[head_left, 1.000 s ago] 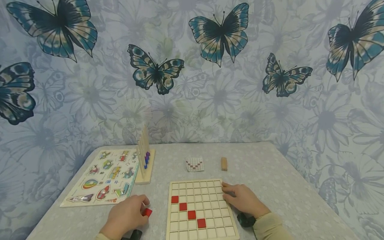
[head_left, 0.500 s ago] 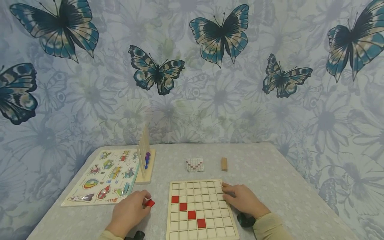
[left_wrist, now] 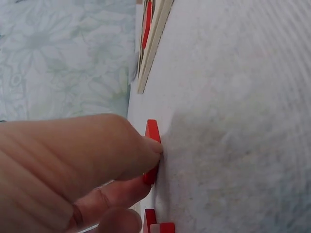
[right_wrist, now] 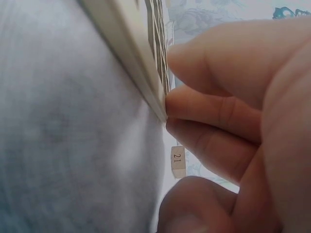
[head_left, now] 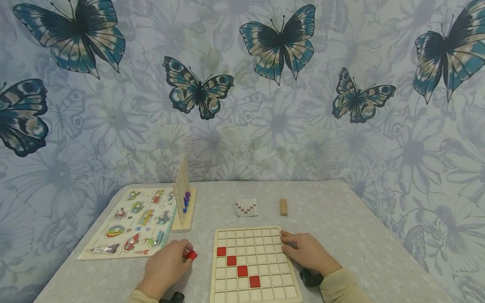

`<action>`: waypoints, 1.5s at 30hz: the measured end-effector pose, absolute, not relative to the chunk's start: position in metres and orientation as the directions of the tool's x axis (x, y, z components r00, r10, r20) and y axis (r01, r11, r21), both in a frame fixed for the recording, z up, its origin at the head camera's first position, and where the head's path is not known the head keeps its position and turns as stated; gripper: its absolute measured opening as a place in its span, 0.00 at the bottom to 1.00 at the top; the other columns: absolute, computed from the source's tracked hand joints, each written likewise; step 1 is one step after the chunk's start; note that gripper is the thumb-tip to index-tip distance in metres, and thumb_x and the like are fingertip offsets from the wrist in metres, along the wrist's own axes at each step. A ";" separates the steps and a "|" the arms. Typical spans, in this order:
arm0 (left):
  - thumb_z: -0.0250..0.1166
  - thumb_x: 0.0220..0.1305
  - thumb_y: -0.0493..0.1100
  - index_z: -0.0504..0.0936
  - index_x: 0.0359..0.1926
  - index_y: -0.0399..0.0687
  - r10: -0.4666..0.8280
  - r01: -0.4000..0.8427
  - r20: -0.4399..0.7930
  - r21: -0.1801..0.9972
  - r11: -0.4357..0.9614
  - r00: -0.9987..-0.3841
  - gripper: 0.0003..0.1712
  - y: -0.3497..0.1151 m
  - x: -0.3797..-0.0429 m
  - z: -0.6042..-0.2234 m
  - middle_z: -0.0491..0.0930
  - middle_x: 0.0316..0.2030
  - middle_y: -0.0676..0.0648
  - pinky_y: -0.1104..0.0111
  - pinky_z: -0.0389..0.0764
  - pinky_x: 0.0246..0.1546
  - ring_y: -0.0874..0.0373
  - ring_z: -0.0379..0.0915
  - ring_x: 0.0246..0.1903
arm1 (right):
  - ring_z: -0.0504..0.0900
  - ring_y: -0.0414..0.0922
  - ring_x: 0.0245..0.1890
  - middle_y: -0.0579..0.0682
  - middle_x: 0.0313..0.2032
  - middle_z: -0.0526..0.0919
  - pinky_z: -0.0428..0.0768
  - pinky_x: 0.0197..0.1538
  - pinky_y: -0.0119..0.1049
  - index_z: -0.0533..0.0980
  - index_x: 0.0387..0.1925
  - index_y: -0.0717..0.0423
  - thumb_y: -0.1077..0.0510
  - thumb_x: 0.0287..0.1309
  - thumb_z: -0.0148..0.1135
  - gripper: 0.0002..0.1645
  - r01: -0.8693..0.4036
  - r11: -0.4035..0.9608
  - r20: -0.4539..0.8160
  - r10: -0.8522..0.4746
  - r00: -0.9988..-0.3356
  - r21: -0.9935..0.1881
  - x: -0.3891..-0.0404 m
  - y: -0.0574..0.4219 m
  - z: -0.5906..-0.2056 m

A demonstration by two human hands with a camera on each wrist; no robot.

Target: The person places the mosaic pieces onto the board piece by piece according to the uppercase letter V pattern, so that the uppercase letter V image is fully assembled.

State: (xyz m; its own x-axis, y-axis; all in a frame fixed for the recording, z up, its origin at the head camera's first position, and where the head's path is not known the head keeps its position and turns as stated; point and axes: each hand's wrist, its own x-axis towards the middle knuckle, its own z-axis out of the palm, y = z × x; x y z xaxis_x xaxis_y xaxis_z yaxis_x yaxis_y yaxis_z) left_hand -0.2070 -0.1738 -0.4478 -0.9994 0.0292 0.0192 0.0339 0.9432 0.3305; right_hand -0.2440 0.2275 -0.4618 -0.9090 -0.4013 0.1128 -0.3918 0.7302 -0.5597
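Note:
My left hand pinches a red square tile between thumb and fingertips, left of the wooden grid board. In the left wrist view, that tile stands close over the tablecloth, and more red tiles show below the fingers; the hand hides them from the head view. A diagonal of several red tiles runs across the board, down towards the right. My right hand rests its thumb and fingertips against the board's right edge, with the fingers loosely bent.
Behind the board lie a small pattern card and a wooden block, marked 21 in the right wrist view. To the left are a picture puzzle board and a pegged wooden stand with blue and purple beads. A papered wall rises behind the table.
My left hand has moved a little forward and to the right, still pinching the red tile. My right hand and the board have stayed in place.

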 end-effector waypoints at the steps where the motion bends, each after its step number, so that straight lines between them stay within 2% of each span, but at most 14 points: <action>1: 0.78 0.54 0.43 0.85 0.41 0.53 0.031 0.038 0.027 0.332 0.942 -0.999 0.13 -0.173 -0.207 -0.448 0.79 0.30 0.55 0.64 0.72 0.24 0.62 0.71 0.25 | 0.78 0.59 0.65 0.52 0.68 0.77 0.74 0.64 0.59 0.81 0.61 0.59 0.50 0.70 0.64 0.24 -0.393 0.733 0.116 -0.399 -0.909 -0.556 -0.244 0.227 -0.462; 15: 0.77 0.55 0.45 0.86 0.39 0.54 0.029 0.054 0.075 0.357 0.933 -0.997 0.11 -0.171 -0.206 -0.450 0.79 0.31 0.56 0.65 0.70 0.21 0.62 0.68 0.23 | 0.77 0.60 0.65 0.53 0.68 0.77 0.74 0.64 0.60 0.81 0.61 0.59 0.50 0.70 0.65 0.25 -0.398 0.727 0.117 -0.406 -0.906 -0.560 -0.243 0.229 -0.462; 21: 0.79 0.53 0.47 0.86 0.41 0.57 0.062 0.119 0.161 0.377 0.919 -0.985 0.14 -0.165 -0.205 -0.448 0.84 0.34 0.59 0.65 0.74 0.24 0.67 0.73 0.27 | 0.78 0.59 0.65 0.53 0.68 0.77 0.75 0.64 0.59 0.80 0.62 0.60 0.50 0.70 0.65 0.25 -0.394 0.728 0.105 -0.409 -0.906 -0.561 -0.245 0.231 -0.463; 25: 0.79 0.53 0.47 0.86 0.41 0.60 0.088 0.167 0.201 0.420 0.892 -0.976 0.14 -0.152 -0.202 -0.443 0.84 0.34 0.61 0.67 0.72 0.23 0.67 0.70 0.24 | 0.78 0.58 0.65 0.53 0.68 0.77 0.75 0.64 0.57 0.80 0.62 0.60 0.51 0.69 0.65 0.25 -0.387 0.729 0.100 -0.405 -0.909 -0.565 -0.248 0.231 -0.463; 30: 0.77 0.54 0.46 0.84 0.43 0.60 0.204 0.279 0.208 0.453 0.847 -0.957 0.15 -0.131 -0.198 -0.438 0.82 0.35 0.63 0.69 0.70 0.22 0.69 0.69 0.26 | 0.78 0.58 0.65 0.52 0.68 0.77 0.76 0.64 0.57 0.80 0.62 0.59 0.51 0.69 0.66 0.25 -0.381 0.732 0.092 -0.403 -0.910 -0.564 -0.249 0.229 -0.462; 36: 0.77 0.56 0.47 0.85 0.44 0.58 0.374 0.426 0.205 0.443 0.789 -0.905 0.15 -0.105 -0.198 -0.435 0.84 0.37 0.60 0.70 0.73 0.24 0.66 0.78 0.30 | 0.77 0.59 0.65 0.52 0.68 0.77 0.75 0.64 0.58 0.81 0.61 0.60 0.50 0.69 0.66 0.25 -0.388 0.724 0.090 -0.414 -0.906 -0.570 -0.249 0.227 -0.464; 45: 0.75 0.56 0.47 0.86 0.39 0.60 0.464 0.480 0.157 0.462 0.746 -0.872 0.10 -0.060 -0.202 -0.429 0.83 0.33 0.64 0.70 0.73 0.25 0.72 0.73 0.29 | 0.77 0.58 0.66 0.50 0.67 0.77 0.75 0.64 0.58 0.81 0.61 0.59 0.50 0.68 0.66 0.26 -0.389 0.735 0.098 -0.406 -0.908 -0.555 -0.250 0.230 -0.466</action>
